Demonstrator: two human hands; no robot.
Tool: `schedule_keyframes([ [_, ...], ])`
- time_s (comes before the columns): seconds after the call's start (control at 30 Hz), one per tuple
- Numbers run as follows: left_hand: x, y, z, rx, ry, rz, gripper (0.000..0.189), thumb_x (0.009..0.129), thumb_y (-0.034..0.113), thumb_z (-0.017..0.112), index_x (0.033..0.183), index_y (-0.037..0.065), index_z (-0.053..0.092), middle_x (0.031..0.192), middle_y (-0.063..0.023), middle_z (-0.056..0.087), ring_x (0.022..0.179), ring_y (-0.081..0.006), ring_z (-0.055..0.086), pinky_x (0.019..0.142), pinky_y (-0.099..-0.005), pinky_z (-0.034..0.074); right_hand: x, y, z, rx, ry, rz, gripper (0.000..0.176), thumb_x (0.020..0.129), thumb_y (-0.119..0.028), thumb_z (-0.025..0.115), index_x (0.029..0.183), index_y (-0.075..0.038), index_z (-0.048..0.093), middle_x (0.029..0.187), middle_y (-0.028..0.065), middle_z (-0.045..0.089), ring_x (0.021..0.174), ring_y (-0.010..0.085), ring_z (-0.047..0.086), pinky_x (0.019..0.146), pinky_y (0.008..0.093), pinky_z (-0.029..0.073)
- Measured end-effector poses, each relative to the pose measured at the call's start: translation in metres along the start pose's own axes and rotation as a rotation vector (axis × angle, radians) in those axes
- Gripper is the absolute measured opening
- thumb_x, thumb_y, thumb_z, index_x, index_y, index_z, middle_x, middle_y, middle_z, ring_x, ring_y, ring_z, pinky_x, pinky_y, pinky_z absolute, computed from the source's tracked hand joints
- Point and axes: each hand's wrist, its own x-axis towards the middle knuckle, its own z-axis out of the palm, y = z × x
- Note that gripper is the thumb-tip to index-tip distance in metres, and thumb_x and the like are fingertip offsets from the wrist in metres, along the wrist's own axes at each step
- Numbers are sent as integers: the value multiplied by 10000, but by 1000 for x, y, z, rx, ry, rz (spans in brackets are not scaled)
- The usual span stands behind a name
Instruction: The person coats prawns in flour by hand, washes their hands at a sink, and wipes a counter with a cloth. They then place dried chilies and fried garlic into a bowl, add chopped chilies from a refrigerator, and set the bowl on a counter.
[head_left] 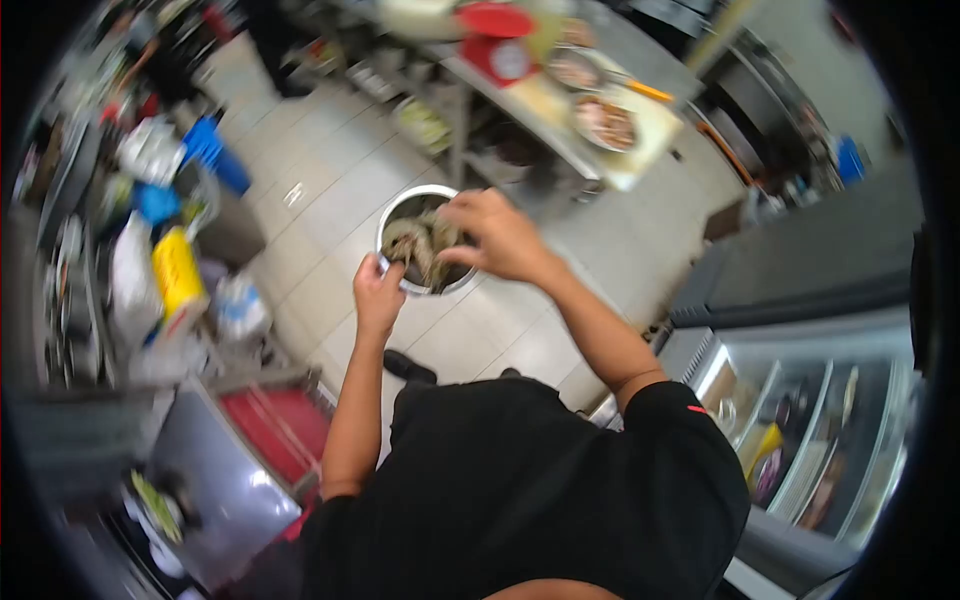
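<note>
A round metal bowl (433,190) holds several raw, grey-brown prawns (410,240) and hangs in front of me above the tiled floor. My left hand (379,295) is closed on the near left side of its rim, the thumb on top. Over the right part of the bowl, my right hand (497,238) has its thumb and fingers apart and curved around the prawns. I see no prawn clearly gripped in it, though the fingers hide part of the bowl's contents.
A worktable (550,118) ahead bears a red scale (497,60), a bowl of cut meat (606,122) and an orange-handled tool (648,91). To the right, an open refrigerated drawer (800,430) juts out. Bags and a yellow package (179,272) crowd the left; people stand far left.
</note>
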Motion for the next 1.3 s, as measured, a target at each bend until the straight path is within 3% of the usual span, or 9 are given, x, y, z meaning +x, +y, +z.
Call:
schedule_keyframes([
  [0.43,-71,-46,359,-91,-583,-528,55,801,3,503,839,42,493,654,-34,535,435,-82,453,362,-206,304,-239,178,-176,118,203,509,72,736,-61,576,766,-25,632,827,91,602,829,268,580,740,356,476],
  [0.6,-33,-74,442,-20,-679,-575,82,799,2,506,867,48,497,657,-32,543,448,-90,487,372,-208,347,-265,278,-220,152,408,494,106,787,-56,544,852,-38,626,988,104,583,856,218,586,757,312,466],
  [0.67,-10,-87,475,18,-683,-569,87,796,0,509,869,47,504,667,-29,545,451,-87,488,368,-206,344,-276,351,-231,591,617,650,216,841,-153,560,1000,-13,602,1021,104,572,863,183,579,755,302,466],
  [0.77,30,-96,526,23,-666,-591,107,797,1,508,892,49,513,661,-16,544,441,-82,485,358,-202,333,-288,458,-240,592,618,944,353,863,-263,575,1061,29,560,1015,97,574,826,143,565,730,276,461],
  [1.03,113,-52,634,5,-650,-537,147,845,34,517,991,50,507,656,-10,524,420,-60,419,348,-208,321,-304,745,-174,510,-6,1223,542,804,-517,576,1009,-16,579,738,75,591,641,147,548,503,291,459],
  [1.07,123,-56,641,9,-604,-534,154,837,23,510,989,42,504,651,-14,522,414,-63,413,347,-210,315,-278,751,-176,585,35,1311,528,798,-526,577,883,-6,599,686,93,577,645,188,565,526,320,464],
  [1.17,147,-21,668,-24,-515,-554,194,809,2,518,1001,19,498,665,-23,516,418,-59,390,353,-207,290,-226,814,-158,722,-93,1338,735,791,-585,543,1084,88,519,882,163,583,738,233,588,563,315,521],
  [1.23,159,-7,683,-74,-404,-536,198,812,7,516,1009,9,496,684,-31,525,418,-58,389,348,-212,287,-191,852,-140,737,-15,1357,710,796,-592,531,1037,76,526,870,129,569,700,194,573,572,317,525],
  [1.3,169,-6,694,-58,-303,-475,244,795,15,530,1036,-2,493,707,-38,542,422,-60,394,347,-210,301,-155,880,-130,898,-9,1352,816,800,-595,516,1131,145,428,1042,196,532,853,257,581,630,344,533],
])
